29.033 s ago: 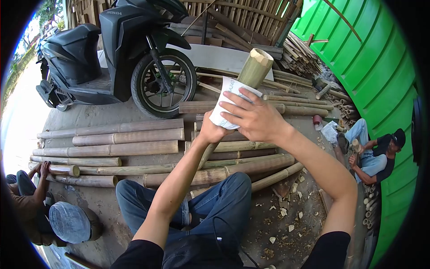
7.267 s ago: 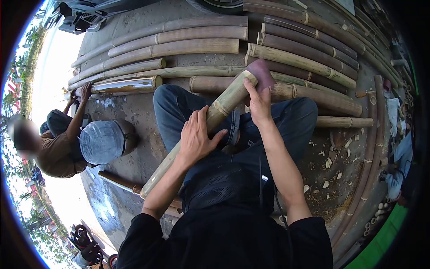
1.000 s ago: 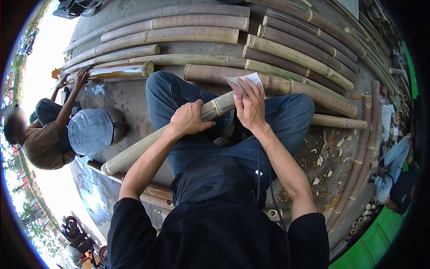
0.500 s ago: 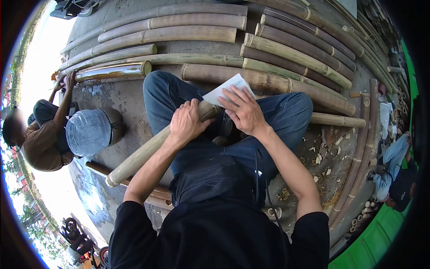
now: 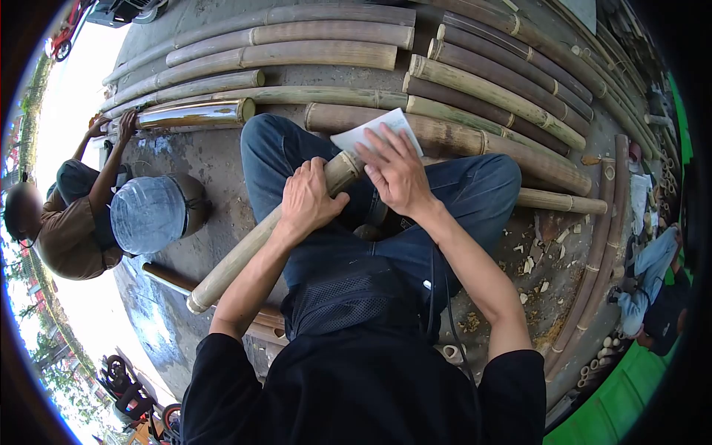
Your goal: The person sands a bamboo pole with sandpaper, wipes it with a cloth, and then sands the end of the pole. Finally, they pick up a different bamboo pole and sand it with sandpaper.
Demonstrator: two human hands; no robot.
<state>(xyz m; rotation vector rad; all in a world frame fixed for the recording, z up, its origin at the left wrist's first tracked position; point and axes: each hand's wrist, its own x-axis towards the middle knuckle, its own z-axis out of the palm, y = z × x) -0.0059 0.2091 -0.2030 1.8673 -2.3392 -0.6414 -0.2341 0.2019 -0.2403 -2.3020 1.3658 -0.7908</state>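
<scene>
My left hand (image 5: 302, 199) is wrapped round a pale bamboo pole (image 5: 245, 256) lying slantwise across my lap. The pole's upper end sticks out past my left fingers, and its lower end points down and left. Over that upper end, my right hand (image 5: 400, 176) holds a white sheet with faint print, seemingly sandpaper (image 5: 386, 124), its fingers laid across the face. The sheet's edge touches or nearly touches the pole's tip; the contact is partly hidden, and the right fingers are slightly blurred.
Several bamboo poles (image 5: 326, 55) lie in rows ahead. At left, a crouching person (image 5: 70, 230) holds a glossy wet bamboo pole (image 5: 193, 115) beside a plastic-covered drum (image 5: 148, 215). Wood chips (image 5: 528, 263) litter the ground at right, near another person (image 5: 656, 285).
The pole has shifted slightly right and up through my left hand, showing more of its upper end. My right hand and the sheet have moved a little left. The person's hands at left have shifted.
</scene>
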